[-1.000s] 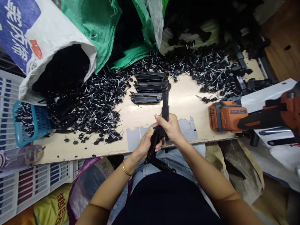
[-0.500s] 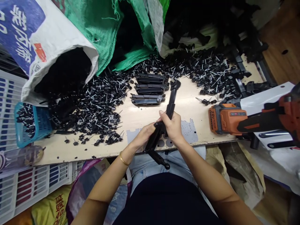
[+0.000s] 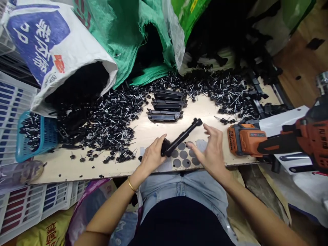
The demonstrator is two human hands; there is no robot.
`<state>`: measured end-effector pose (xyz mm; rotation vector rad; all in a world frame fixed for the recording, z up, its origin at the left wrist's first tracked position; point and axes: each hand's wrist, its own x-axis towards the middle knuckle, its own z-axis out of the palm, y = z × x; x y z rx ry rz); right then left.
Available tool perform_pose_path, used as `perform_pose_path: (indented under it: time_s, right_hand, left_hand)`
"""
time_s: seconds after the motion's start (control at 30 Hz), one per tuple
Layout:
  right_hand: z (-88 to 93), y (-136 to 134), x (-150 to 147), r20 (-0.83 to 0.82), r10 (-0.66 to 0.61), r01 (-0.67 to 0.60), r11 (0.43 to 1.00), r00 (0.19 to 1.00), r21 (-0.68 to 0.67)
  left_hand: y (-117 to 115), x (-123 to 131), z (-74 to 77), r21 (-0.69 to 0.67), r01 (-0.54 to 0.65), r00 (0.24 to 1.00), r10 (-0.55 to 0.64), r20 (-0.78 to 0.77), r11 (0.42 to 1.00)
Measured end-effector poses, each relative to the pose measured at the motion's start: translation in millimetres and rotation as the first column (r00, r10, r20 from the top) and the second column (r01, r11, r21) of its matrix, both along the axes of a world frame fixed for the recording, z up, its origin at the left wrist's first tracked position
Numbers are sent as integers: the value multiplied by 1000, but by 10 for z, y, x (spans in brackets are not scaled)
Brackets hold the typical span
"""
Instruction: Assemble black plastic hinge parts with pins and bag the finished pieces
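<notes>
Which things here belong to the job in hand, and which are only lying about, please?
Likely in the job:
black bracket, held by the left hand
black brackets lined up on the table
black-headed pins, probably

Likely just lying about:
plastic bottle
yellow bag
orange power tool, untouched, so less sure

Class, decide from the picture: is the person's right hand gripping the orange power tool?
No, the right hand is open, with a visible gap between it and the orange power tool.

Battery (image 3: pixel 244 139), rt of R hand (image 3: pixel 212 150): reads "20V". White sack (image 3: pixel 60 48), up-L of L hand (image 3: pixel 153 153); yellow bag (image 3: pixel 42 234), low-L: Chinese chars.
</notes>
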<state>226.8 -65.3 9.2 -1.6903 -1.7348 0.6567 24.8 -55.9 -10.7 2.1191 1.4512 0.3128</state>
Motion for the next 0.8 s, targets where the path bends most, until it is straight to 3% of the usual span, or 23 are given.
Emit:
perform_pose_path:
  time_s: [0.03, 0.07, 0.13, 0.2, 0.27, 0.37, 0.43, 0.5, 0.57, 0.63, 0.7, 0.77, 0.8]
  right_hand:
    - [55, -38, 100, 166, 141, -148, 989, 976, 30]
    - [110, -71, 173, 285, 332, -341, 940, 899, -19]
    - [227, -134, 244, 318, 690, -646, 723, 651, -247]
    - [349, -206, 237, 183, 841, -739, 536, 510, -409]
    - [452, -305, 176, 27, 839, -729, 487, 543, -481]
    - [521, -507, -3, -305, 633, -673, 487, 711, -557]
    - [520, -644, -166, -534, 347, -636, 482, 771, -603]
    - [517, -739, -329, -669, 68, -618, 461, 740, -637]
    - [526, -763, -452, -746, -110, -635, 451, 657, -627]
    - [533, -699, -513, -806, -141, -655, 511, 575, -557]
    - [515, -552, -519, -840, -66, -614, 652, 538, -444]
    - [458, -355, -501, -836, -17, -482, 811, 549, -333]
    - [415, -254, -496, -835, -25, -389, 877, 550, -283]
  left_hand:
    - [1, -67, 54, -42, 88, 996, -87, 19, 995]
    - [-18, -118, 122, -87, 197, 980, -194, 37, 977]
    - [-103, -181, 274, -169, 399, 917, -395, 60, 901]
    - [-233, -222, 401, -244, 476, 877, -478, 56, 845]
    - [-384, -274, 460, -314, 442, 896, -434, 98, 840]
    - [-627, -359, 406, -463, 382, 897, -199, 396, 800]
    - [-789, -374, 331, -575, 334, 800, 99, 592, 747]
    - [-930, -326, 294, -678, 247, 673, 381, 634, 692]
    - [-1014, -219, 323, -723, 140, 549, 555, 625, 676]
    - [-1005, -85, 402, -668, 2, 433, 601, 671, 744]
    - [-899, 35, 479, -485, -166, 386, 510, 769, 858]
    - [-739, 114, 510, -193, -304, 447, 318, 836, 933]
    - [-656, 138, 504, -35, -344, 503, 215, 837, 938]
